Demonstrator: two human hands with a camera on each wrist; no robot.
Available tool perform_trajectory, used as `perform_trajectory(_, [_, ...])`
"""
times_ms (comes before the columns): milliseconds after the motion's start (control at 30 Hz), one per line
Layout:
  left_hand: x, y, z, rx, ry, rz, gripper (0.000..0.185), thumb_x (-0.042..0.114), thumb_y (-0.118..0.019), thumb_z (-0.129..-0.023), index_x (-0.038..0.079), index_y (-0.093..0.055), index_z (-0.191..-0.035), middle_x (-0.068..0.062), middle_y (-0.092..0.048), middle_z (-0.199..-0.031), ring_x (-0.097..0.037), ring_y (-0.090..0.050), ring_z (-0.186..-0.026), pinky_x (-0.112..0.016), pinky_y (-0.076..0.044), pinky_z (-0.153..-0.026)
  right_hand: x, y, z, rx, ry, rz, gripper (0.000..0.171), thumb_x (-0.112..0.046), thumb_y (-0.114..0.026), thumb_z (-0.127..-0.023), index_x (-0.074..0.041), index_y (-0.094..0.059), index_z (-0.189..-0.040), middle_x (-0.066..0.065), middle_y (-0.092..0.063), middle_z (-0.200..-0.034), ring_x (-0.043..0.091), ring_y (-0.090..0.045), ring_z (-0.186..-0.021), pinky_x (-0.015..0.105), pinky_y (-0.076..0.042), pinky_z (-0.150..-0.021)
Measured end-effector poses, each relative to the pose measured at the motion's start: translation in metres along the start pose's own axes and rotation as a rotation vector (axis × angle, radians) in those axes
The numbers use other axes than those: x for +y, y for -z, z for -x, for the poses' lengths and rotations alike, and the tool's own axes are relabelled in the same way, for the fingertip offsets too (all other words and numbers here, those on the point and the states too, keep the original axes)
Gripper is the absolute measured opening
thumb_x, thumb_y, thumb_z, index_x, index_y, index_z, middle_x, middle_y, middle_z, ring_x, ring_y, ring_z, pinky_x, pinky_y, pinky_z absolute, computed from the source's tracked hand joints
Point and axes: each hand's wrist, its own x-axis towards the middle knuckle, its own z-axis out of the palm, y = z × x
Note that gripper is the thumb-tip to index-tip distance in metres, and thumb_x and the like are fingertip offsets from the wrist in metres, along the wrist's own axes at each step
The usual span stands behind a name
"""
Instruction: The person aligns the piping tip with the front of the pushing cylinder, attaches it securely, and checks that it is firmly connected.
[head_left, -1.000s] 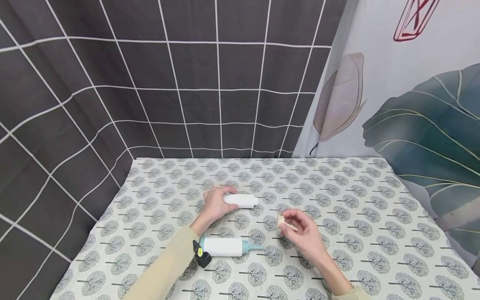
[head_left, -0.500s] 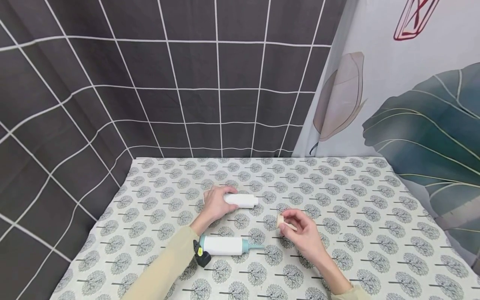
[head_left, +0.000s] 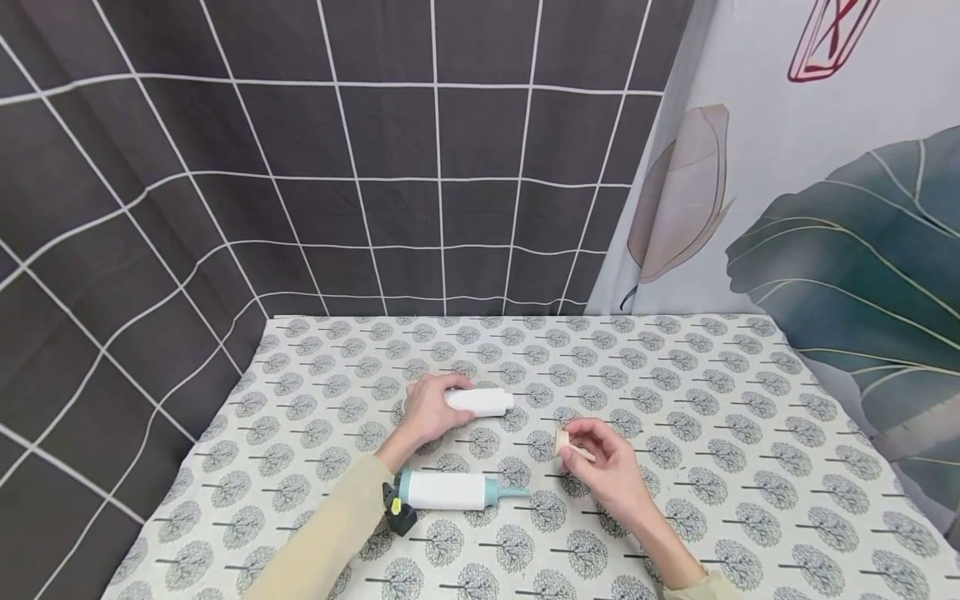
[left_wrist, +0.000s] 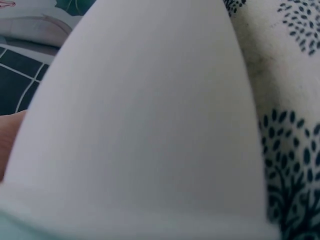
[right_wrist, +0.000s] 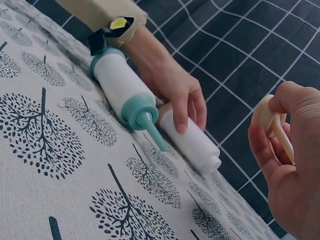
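While my fingers close round it: the plain white cylindrical plastic tube (head_left: 480,402) lies on its side on the tree-print tablecloth (head_left: 712,383), its free end pointing right
Left hand: my left hand (head_left: 427,410) grips the tube's left end, fingers curled over the top; in the left wrist view the white body fills nearly the whole picture, so I cannot read the fingers there
Right hand: my right hand (head_left: 609,467) is raised just off the cloth and pinches a small beige cap-like plastic piece (head_left: 562,441) between thumb and fingertips
Tube to grip: the tube's open right end and the beige piece are near each other but apart, with bare cloth between them
Step in hand: as I judge it, I am steadying the tube while readying the beige piece for its free end
Next move calls for: bringing the piece square to the tube's end, with my left hand stopping the tube from rolling
Nearer me: a white roller with teal end caps and a teal handle (head_left: 450,491) lies beside my left forearm, untouched, a black and yellow clip (head_left: 395,508) at its left end
Beyond: dark grid-patterned backdrop (head_left: 337,150) and a leaf-print curtain (head_left: 825,208) stand behind the table
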Motion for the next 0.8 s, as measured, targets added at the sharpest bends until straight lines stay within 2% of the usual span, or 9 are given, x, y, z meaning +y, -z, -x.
perform_trajectory(267, [0.002,0.006,0.004,-0.009,0.031,0.004,0.045,0.019,-0.091,-0.067,0.020,-0.075,-0.109,-0.003,-0.068,-0.106,-0.025,-0.052,-0.099,-0.047,-0.037,-0.091,0.000,0.000,0.000,0.000,-0.030,-0.011,0.029,0.013,-0.063,-0.086,0.017,-0.052,-0.112,0.018,-0.060,-0.100,0.023,-0.065,-0.082,0.025,-0.056,-0.075])
perform_trajectory(800, [0.018,0.022,0.019,-0.027,-0.048,0.037,0.043,0.016,-0.091,-0.066,0.017,-0.075,-0.106,0.001,-0.066,-0.099,-0.021,-0.052,-0.094,-0.045,-0.044,-0.084,-0.003,-0.002,-0.002,-0.002,-0.035,-0.005,0.029,0.013,-0.063,-0.086,0.018,-0.051,-0.112,0.017,-0.060,-0.099,0.022,-0.065,-0.081,0.024,-0.056,-0.076])
